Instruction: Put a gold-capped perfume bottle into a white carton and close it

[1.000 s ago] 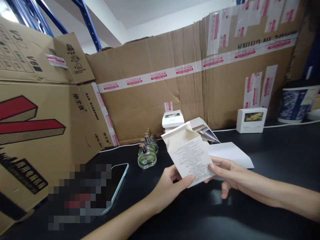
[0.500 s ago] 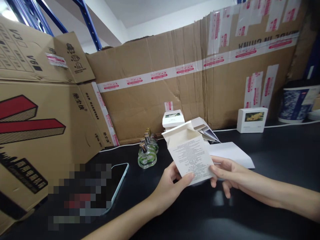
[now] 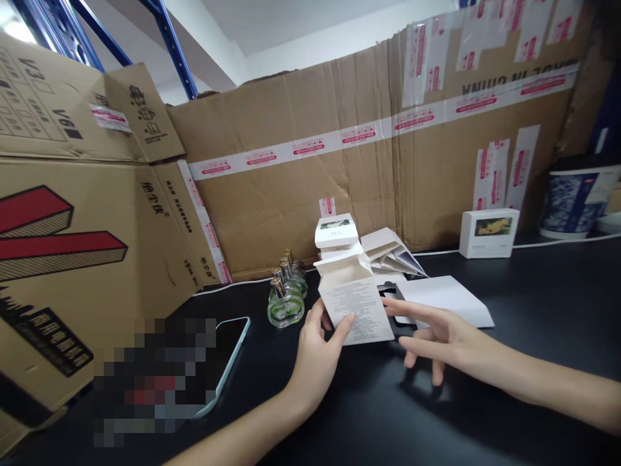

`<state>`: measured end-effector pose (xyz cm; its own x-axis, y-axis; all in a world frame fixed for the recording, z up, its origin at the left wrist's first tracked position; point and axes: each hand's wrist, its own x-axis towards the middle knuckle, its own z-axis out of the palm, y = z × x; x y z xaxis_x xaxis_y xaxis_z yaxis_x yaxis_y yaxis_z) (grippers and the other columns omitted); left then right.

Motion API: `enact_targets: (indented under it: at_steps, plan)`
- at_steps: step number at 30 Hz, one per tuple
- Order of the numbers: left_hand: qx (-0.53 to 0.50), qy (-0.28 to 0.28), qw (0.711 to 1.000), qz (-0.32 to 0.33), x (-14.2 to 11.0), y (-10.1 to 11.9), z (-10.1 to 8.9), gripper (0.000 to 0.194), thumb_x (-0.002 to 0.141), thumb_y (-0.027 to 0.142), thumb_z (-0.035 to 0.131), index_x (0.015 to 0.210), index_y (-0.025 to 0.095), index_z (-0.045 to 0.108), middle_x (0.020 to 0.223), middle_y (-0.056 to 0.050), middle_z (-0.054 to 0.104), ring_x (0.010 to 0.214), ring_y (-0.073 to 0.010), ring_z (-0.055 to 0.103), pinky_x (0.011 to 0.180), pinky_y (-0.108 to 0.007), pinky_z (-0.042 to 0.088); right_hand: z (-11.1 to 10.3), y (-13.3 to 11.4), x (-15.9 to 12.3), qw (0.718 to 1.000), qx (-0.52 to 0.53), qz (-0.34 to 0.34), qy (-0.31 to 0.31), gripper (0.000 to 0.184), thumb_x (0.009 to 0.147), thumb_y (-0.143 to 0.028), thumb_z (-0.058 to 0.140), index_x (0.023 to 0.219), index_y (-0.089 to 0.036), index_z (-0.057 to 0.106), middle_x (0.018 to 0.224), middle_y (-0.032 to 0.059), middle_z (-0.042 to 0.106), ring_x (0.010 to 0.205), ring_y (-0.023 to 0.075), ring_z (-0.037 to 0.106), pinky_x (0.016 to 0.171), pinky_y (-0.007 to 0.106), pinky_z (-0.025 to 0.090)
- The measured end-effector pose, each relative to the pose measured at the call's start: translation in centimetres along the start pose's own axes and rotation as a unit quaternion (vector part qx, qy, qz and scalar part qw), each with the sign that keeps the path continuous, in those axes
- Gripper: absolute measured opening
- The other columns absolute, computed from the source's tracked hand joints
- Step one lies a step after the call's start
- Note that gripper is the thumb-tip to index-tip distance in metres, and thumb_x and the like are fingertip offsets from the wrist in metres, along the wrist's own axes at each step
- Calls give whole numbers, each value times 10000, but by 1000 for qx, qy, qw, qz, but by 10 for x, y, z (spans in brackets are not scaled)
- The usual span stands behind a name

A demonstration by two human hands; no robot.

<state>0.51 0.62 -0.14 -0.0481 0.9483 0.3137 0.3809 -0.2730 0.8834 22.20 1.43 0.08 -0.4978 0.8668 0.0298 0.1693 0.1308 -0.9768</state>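
Observation:
My left hand [image 3: 323,353] grips a white printed carton [image 3: 356,307] by its lower left side, thumb across the text face. The carton's top flaps stand open and lean away from me. Just right of it, my right hand [image 3: 444,336] has its fingers apart and holds nothing; its index fingertip is close to the carton's right edge, and I cannot tell whether they touch. Behind the hands lie a flat white sheet or carton [image 3: 446,301] and folded white card pieces [image 3: 391,252]. A small dark piece [image 3: 395,301] shows between the carton and the right hand.
Several glass perfume bottles [image 3: 285,307] stand in a row left of the carton. White boxes stand behind, one at centre [image 3: 336,231], another at right [image 3: 489,233]. A phone [image 3: 228,362], partly pixelated, lies left. Cardboard walls [image 3: 291,188] enclose the black table; a blue-white tub [image 3: 567,200] stands far right.
The carton has shifted left and turned more upright in my left hand. My right hand has let go of its lower right corner, and its fingers have spread.

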Motion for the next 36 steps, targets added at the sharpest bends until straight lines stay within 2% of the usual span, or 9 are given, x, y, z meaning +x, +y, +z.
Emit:
enact_targets:
  at_steps: [2, 4, 12, 15, 18, 20, 24, 29, 36]
  plan:
    - [-13, -5, 1000, 1, 2, -3, 0, 511, 823, 436, 565, 1243, 160, 470, 999, -63, 590, 779, -151, 464, 751, -280, 387, 0, 1, 0, 1000, 3, 7, -7, 891, 777, -485, 646, 1480, -160, 206, 1010, 136, 594, 791, 161, 603, 510, 186, 542]
    - [-19, -3, 1000, 4, 2, -5, 1, 544, 838, 411, 549, 1300, 158, 410, 1048, -75, 577, 752, -137, 452, 734, -272, 389, 1, -1, -1, 1000, 6, 11, -13, 915, 774, -477, 646, 1480, -128, 181, 802, 88, 613, 797, 168, 599, 533, 181, 537]
    - [-16, 61, 997, 38, 1, -2, 0, 547, 848, 316, 544, 1342, 213, 332, 1216, -74, 473, 752, -104, 462, 667, -227, 409, 4, -9, -5, 999, -30, 5, -14, 739, 806, -384, 593, 1413, -100, 281, 716, 54, 572, 827, 178, 600, 546, 185, 527]
    - [18, 110, 991, 73, -1, 1, -1, 539, 838, 289, 563, 1319, 241, 325, 1226, -57, 445, 804, -108, 464, 662, -224, 398, 4, -6, -5, 998, -59, -23, -8, 529, 819, -353, 563, 1289, -149, 432, 921, 98, 570, 825, 166, 606, 525, 179, 525]
    - [48, 150, 979, 127, -3, 4, 0, 506, 834, 265, 577, 1275, 253, 328, 1201, -42, 431, 837, -106, 457, 703, -229, 392, 3, -5, -5, 996, -79, -51, -7, 330, 822, -322, 557, 1120, -180, 539, 1270, 119, 408, 726, 95, 602, 490, 161, 519]
    - [60, 165, 971, 162, -5, 5, 1, 480, 833, 250, 585, 1240, 261, 330, 1160, -34, 427, 856, -107, 448, 724, -230, 387, 3, -5, -4, 995, -81, -56, -9, 281, 828, -321, 558, 1070, -178, 560, 1297, 109, 369, 674, 61, 588, 475, 147, 514]
    - [54, 180, 965, 185, -7, 5, 2, 360, 831, 242, 586, 1104, 244, 351, 990, -17, 405, 804, -108, 415, 722, -232, 375, 2, -3, -3, 994, -88, -60, -6, 278, 836, -350, 563, 1037, -159, 568, 1205, 105, 413, 633, 47, 566, 449, 134, 503]
    - [18, 161, 980, 116, -5, 3, 3, 353, 807, 278, 590, 1031, 212, 325, 918, -16, 372, 767, -112, 405, 711, -247, 368, 3, -1, -2, 994, -99, -56, 5, 317, 838, -408, 560, 1019, -147, 556, 1107, 98, 440, 607, 46, 546, 432, 131, 494]
    - [-68, 121, 990, -6, 5, -3, 5, 493, 747, 362, 604, 1110, 192, 318, 1125, -81, 435, 802, -125, 441, 686, -254, 386, 2, 0, -2, 993, -105, -56, 11, 286, 840, -390, 552, 987, -145, 564, 1125, 98, 431, 594, 38, 544, 421, 125, 479]
